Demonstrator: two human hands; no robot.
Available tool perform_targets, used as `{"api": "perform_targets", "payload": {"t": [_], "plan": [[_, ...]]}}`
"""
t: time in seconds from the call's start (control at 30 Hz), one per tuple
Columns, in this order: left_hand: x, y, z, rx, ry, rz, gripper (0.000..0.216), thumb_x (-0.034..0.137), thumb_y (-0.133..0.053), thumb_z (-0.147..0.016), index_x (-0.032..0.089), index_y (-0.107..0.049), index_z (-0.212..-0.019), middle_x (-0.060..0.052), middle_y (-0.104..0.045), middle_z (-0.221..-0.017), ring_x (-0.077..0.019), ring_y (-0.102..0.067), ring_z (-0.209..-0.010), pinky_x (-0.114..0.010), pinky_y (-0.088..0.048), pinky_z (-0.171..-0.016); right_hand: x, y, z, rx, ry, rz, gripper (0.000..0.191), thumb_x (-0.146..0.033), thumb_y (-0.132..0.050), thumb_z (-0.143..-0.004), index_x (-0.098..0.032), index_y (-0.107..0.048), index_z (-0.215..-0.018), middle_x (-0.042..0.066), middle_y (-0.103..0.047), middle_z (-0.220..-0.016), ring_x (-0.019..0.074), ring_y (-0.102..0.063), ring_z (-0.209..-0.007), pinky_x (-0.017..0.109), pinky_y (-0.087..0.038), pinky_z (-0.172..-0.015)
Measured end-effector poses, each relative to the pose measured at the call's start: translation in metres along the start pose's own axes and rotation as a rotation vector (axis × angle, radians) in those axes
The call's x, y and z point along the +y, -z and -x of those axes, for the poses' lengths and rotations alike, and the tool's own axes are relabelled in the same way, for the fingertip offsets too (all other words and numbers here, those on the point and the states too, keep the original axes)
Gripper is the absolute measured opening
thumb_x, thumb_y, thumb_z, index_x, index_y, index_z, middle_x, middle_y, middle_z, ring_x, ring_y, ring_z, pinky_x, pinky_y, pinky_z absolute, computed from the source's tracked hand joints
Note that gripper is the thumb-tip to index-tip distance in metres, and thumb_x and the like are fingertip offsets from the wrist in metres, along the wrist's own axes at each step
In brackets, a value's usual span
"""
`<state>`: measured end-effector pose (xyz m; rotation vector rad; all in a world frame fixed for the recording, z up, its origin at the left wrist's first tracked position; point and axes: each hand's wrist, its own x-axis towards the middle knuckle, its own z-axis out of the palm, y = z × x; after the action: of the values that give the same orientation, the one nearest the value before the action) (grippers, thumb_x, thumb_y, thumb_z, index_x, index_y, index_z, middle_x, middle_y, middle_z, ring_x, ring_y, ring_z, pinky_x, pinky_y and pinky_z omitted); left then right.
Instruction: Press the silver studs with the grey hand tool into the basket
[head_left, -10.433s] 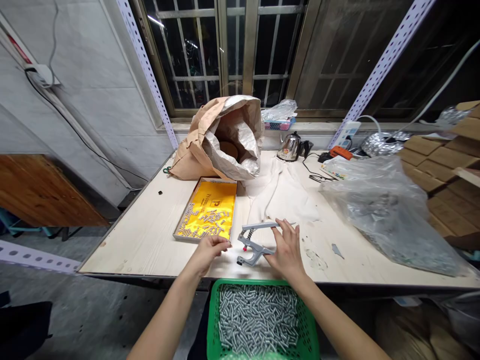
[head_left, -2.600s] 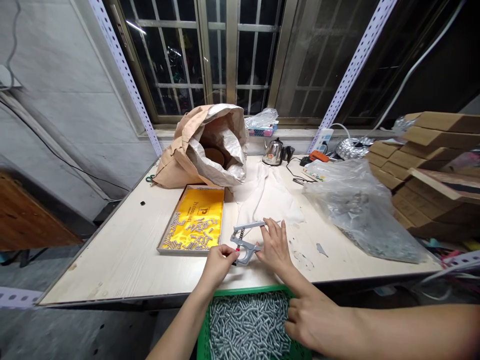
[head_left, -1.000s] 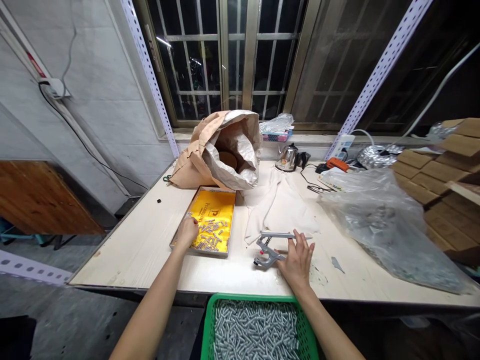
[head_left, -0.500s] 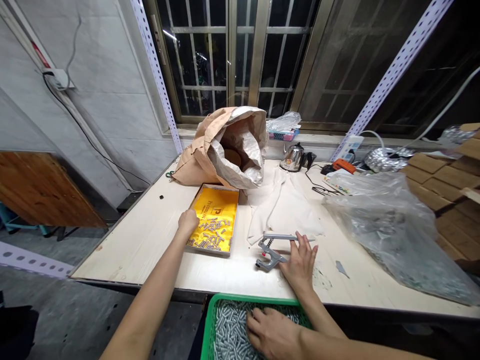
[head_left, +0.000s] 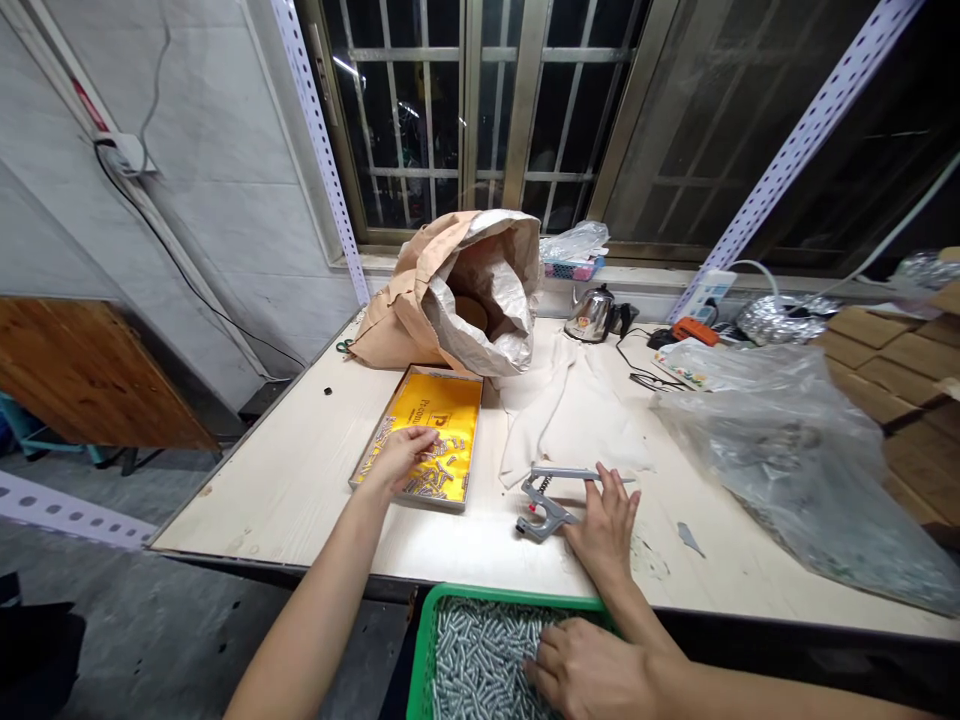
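Observation:
My left hand (head_left: 409, 452) is over a shallow tray (head_left: 465, 490) with a yellow printed lining and loose small screws (head_left: 431, 480). Its fingers are pinched together; what is between the fingertips, if anything, is too small to make out. My right hand (head_left: 604, 515) is at the table's front, its fingers around the handles of a grey hand tool (head_left: 551, 515) with a coil spring and a small red part. Below, a green basket (head_left: 424, 640) is full of silvery screws (head_left: 480, 650). Another hand (head_left: 589, 665), apparently a co-worker's, reaches into it from the right, its fingertips hidden.
Behind the tray, a paper sack (head_left: 397, 310) lies with its mouth towards me. White cloth (head_left: 577, 420), a metal kettle (head_left: 590, 315) and cords are further back. A clear plastic bag (head_left: 810, 480) and stacked cartons (head_left: 892, 370) occupy the right side.
My left hand has left the tray's left edge and moved right, over the screws, with its fingers pinched. The hand in the basket has shifted right. My right hand stays at the tool.

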<state>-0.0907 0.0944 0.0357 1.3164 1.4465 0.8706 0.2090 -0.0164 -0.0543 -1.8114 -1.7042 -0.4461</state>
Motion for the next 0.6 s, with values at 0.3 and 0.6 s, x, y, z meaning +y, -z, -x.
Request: {"api": "perform_targets", "payload": {"t": [0.3,0.6], "plan": [[0.038,-0.093,0.079,-0.589,0.162,0.711,0.064,0.017,-0.083,-0.051,0.009,-0.056,-0.109,-0.004,-0.067,-0.07,-0.012,-0.061,-0.062,-0.023,-0.041,-0.062,-0.004,0.006,-0.003,-0.009,-0.025,0.023,0.05,-0.039,-0.052,-0.079,-0.009,-0.046,-0.117,0.02,-0.038,-0.136,0.0328,-0.023,-0.131,0.059,-0.013,-0.106],[0.03,-0.111,0.088,-0.547,0.148,0.685,0.065,0.022,-0.084,-0.051,0.009,-0.057,-0.108,-0.002,-0.066,-0.068,-0.0128,-0.06,-0.059,-0.025,-0.042,-0.062,-0.007,0.013,-0.006,-0.02,-0.043,0.016,0.046,-0.035,-0.053,-0.077,-0.008,-0.048,-0.114,0.02,-0.039,-0.135,0.0314,-0.024,-0.132,0.058,-0.012,-0.107]]}}
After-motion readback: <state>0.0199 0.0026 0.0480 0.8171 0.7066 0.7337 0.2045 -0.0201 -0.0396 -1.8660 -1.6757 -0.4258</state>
